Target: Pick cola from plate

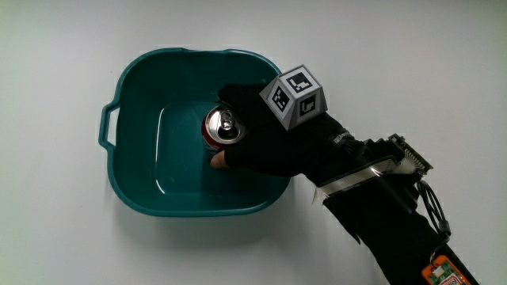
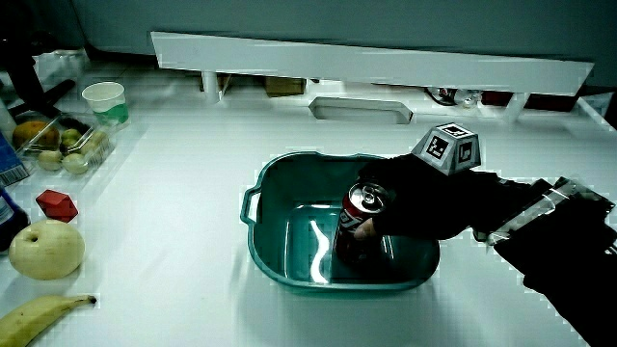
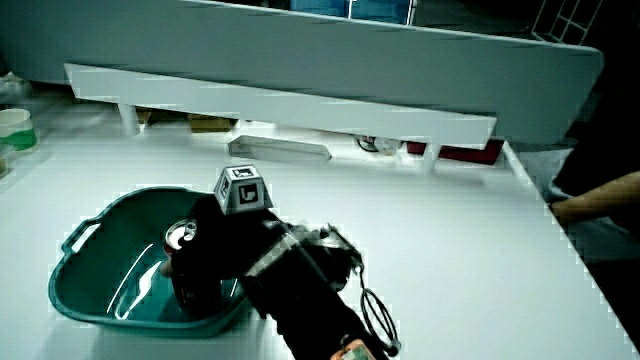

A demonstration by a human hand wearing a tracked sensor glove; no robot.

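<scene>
I see the hand (image 1: 273, 142) inside the teal basin (image 1: 135, 91), fingers wrapped around the cola can (image 1: 223, 129), which stands upright on the basin floor near the middle of the frame; the basin walls rise close around it; white table (image 1: 55, 237) lies open about the basin; in a side view, fruit (image 2: 43, 249) lies at the lower left of the frame.

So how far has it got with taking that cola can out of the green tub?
Done: the hand has reached into the teal tub and its fingers are wrapped around the cola can. In hand: the grip itself; in a side view the can stands upright, its base low inside the tub, so it does not look lifted yet. Left: raising the can up and out over the tub's rim.
</scene>
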